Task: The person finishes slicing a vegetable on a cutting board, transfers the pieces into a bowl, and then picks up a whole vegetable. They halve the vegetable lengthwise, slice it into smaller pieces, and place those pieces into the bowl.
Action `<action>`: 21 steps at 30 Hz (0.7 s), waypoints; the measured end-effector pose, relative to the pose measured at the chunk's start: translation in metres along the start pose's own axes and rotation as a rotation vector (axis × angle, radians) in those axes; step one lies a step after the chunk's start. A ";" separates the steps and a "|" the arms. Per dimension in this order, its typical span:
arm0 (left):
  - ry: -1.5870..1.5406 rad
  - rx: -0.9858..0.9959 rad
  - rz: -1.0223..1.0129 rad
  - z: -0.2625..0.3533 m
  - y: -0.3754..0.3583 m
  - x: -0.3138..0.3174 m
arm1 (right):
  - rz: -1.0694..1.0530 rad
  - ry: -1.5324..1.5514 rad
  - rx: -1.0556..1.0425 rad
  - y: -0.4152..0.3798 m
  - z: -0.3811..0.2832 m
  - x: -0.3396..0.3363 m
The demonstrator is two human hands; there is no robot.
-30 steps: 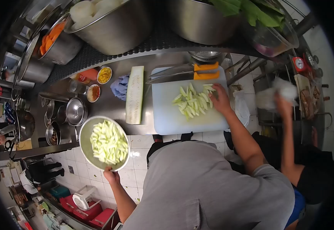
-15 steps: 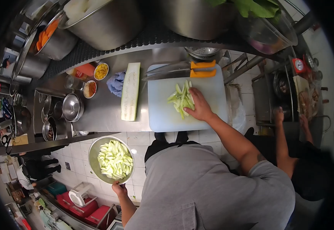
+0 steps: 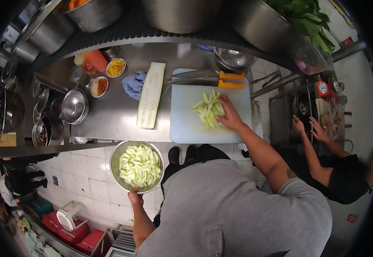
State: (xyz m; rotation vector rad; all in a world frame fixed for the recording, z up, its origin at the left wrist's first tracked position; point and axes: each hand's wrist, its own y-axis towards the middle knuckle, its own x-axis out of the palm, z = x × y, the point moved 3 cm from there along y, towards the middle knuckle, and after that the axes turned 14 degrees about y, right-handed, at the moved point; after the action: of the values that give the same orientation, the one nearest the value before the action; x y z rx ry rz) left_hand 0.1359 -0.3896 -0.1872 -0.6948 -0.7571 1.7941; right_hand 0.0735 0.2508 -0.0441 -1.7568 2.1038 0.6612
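My left hand (image 3: pixel 135 196) grips the near rim of a metal bowl (image 3: pixel 114 165) full of cut pale green pieces (image 3: pixel 139 166), held out past the counter's front edge. On the white cutting board (image 3: pixel 186 128), my right hand (image 3: pixel 230 115) is curled against a small pile of green strips (image 3: pixel 208 109), its fingers at the pile's right side. Two knives with yellow handles (image 3: pixel 231 80) lie across the far end of the board, blades to the left. Left of the board is a long halved vegetable (image 3: pixel 151 96), cut face up, beside a crumpled blue cloth (image 3: pixel 133 85).
Small bowls of yellow pieces (image 3: pixel 116 67) and red seasoning (image 3: pixel 99 87), bottles and stacked metal bowls (image 3: pixel 74 106) stand at the left. Large pots (image 3: pixel 261 23) line the shelf above. A co-worker's hands (image 3: pixel 308 127) are at the right; another person (image 3: pixel 19 184) is at far left.
The view has shifted. The bowl in my left hand is nearer the counter edge and my body. My right hand stays at the strips, its fingers more drawn in. The co-worker's hands have come closer together.
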 end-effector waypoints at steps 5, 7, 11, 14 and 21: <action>0.072 -0.040 -0.016 -0.022 0.004 0.020 | -0.065 -0.018 -0.013 0.001 -0.004 -0.007; 0.092 -0.066 -0.018 -0.029 -0.001 0.029 | -0.135 -0.012 -0.012 0.011 -0.009 -0.015; 0.080 -0.065 0.027 -0.032 -0.030 0.051 | -0.241 -0.018 -0.066 0.026 -0.015 -0.022; 0.091 -0.041 0.032 -0.041 -0.047 0.063 | -0.328 -0.018 -0.075 0.032 -0.012 -0.020; 0.173 0.001 -0.003 -0.049 -0.073 0.102 | -0.457 -0.132 -0.213 0.054 -0.020 -0.010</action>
State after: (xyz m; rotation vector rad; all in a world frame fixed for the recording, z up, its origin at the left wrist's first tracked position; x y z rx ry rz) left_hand 0.1843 -0.2645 -0.1736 -0.8358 -0.6414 1.7064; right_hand 0.0233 0.2556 -0.0143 -2.1425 1.5112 0.8577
